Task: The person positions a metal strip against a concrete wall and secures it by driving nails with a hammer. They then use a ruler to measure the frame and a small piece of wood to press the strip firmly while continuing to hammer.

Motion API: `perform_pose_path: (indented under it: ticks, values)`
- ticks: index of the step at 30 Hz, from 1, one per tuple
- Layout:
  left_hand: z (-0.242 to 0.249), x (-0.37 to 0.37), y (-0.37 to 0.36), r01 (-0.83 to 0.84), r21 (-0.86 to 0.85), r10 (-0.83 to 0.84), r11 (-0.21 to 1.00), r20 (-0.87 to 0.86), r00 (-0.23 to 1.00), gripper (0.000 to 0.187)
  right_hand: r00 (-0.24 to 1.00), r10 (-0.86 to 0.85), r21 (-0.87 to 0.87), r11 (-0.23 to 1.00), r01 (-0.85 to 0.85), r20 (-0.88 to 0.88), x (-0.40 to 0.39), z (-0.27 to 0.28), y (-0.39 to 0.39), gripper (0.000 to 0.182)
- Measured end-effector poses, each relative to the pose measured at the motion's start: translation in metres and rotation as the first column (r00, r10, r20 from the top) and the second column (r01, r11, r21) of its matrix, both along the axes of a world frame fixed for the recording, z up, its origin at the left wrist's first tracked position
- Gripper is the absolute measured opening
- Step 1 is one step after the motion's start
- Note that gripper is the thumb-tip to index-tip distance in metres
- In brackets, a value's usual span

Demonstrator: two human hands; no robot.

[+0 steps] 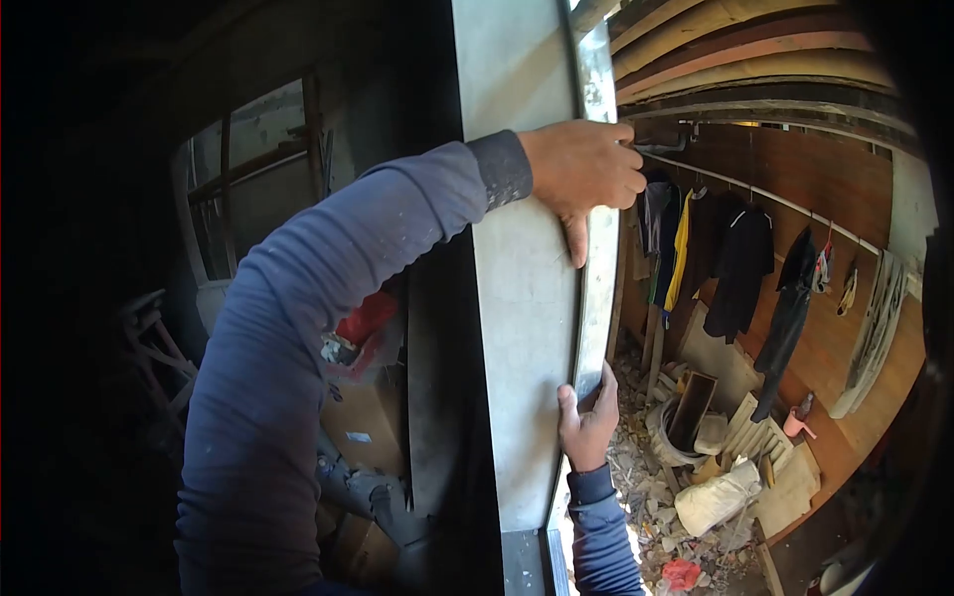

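Observation:
A tall, pale grey wall edge (527, 298) stands upright in front of me. Along its right side runs a long, shiny metal strip (599, 288), bright with glare. My left hand (581, 174) reaches across from the left, high up, its fingers curled around the strip's far edge and its thumb pointing down along the near side. Lower down, my right hand (589, 419) holds the same strip from below, thumb on the wall side and fingers behind it. Part of the right fingers is hidden by the strip. Both sleeves are dark blue-grey with dusty cuffs.
On the right, clothes (740, 258) hang from a white rail (775, 194) by a wooden panel. Rubble (646, 497), a white sack (717, 495) and a round tub (676, 427) cover the floor there. Left, in shadow, are a cardboard box (363, 422) and a wooden stand (159, 348).

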State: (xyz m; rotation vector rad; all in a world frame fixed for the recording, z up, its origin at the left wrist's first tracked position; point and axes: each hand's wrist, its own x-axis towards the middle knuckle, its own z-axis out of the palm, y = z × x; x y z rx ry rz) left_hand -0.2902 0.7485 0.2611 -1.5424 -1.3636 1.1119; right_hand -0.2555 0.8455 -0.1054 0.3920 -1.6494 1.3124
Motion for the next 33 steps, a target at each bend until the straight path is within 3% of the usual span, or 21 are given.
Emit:
perform_pose_path:
  ticks: [4,8,10,12,13,14,16,21,23,24,25,27,29,31,32,33]
  values:
    - [-0.001,-0.002,-0.001,0.003,-0.004,-0.003,1.000,-0.002,1.000,0.074,0.986,-0.154,-0.109,0.981,0.161,0.070,-0.007,-0.009,-0.023,0.059]
    - [-0.002,-0.019,-0.003,0.076,0.049,-0.077,0.996,0.010,0.997,0.082,0.959,-0.282,-0.103,0.954,0.281,0.013,-0.012,-0.008,-0.031,0.052]
    - [-0.007,-0.012,0.004,-0.099,-0.006,0.098,0.995,-0.088,0.991,0.078,0.961,-0.268,-0.113,0.955,0.275,0.073,-0.011,-0.009,-0.035,0.050]
    - [-0.002,0.013,-0.008,-0.115,0.043,0.119,0.992,-0.109,0.987,0.079,0.945,-0.323,-0.091,0.941,0.326,0.052,-0.015,-0.011,-0.036,0.051]
    - [-0.007,0.007,-0.010,-0.047,0.062,0.057,0.997,-0.162,0.985,0.092,0.926,-0.365,-0.064,0.926,0.371,0.098,-0.018,-0.011,-0.035,0.054]
    - [-0.010,0.004,-0.002,-0.118,0.073,0.133,0.990,-0.267,0.955,0.089,0.906,-0.402,-0.033,0.912,0.409,0.131,-0.020,-0.014,-0.035,0.057]
    - [-0.021,0.020,-0.019,-0.076,0.081,0.091,0.994,-0.207,0.974,0.086,0.904,-0.423,0.001,0.906,0.424,0.051,-0.025,-0.016,-0.034,0.065]
    - [-0.069,0.012,-0.082,0.263,0.379,-0.251,0.887,-0.081,0.965,0.078,0.891,-0.447,0.024,0.894,0.447,0.076,-0.029,-0.019,-0.029,0.067]
    - [-0.096,0.033,-0.128,0.166,0.476,-0.227,0.864,0.073,0.971,0.072,0.909,-0.409,-0.018,0.911,0.412,0.078,-0.031,-0.019,-0.031,0.067]
    - [-0.130,0.065,-0.167,-0.024,0.529,-0.137,0.849,0.263,0.955,0.069,0.917,-0.390,-0.031,0.919,0.394,0.086,-0.028,-0.018,-0.032,0.068]
    - [-0.163,0.096,-0.206,-0.210,0.563,-0.068,0.799,0.431,0.900,0.066,0.918,-0.387,-0.020,0.920,0.391,0.089,-0.027,-0.018,-0.032,0.072]
    - [-0.239,0.135,-0.263,-0.610,0.534,-0.043,0.586,0.772,0.634,0.060,0.919,-0.363,-0.010,0.929,0.369,0.153,-0.027,-0.019,-0.030,0.078]
    - [-0.345,0.183,-0.326,-0.915,0.353,-0.107,0.196,0.935,0.338,0.057,0.911,-0.403,0.003,0.915,0.404,0.082,-0.033,-0.024,-0.027,0.081]
    - [-0.469,0.244,-0.395,-0.999,0.015,-0.012,-0.044,1.000,0.015,0.057,0.899,-0.422,0.033,0.907,0.421,0.115,-0.037,-0.025,-0.021,0.077]
    - [-0.552,0.285,-0.432,-0.955,-0.279,0.070,-0.105,0.955,-0.287,0.059,0.878,-0.467,0.068,0.884,0.462,0.105,-0.046,-0.032,-0.013,0.075]
    - [-0.600,0.332,-0.436,-0.934,-0.322,0.347,-0.155,0.868,-0.356,0.050,0.886,-0.446,0.059,0.895,0.442,0.131,-0.048,-0.034,-0.010,0.075]
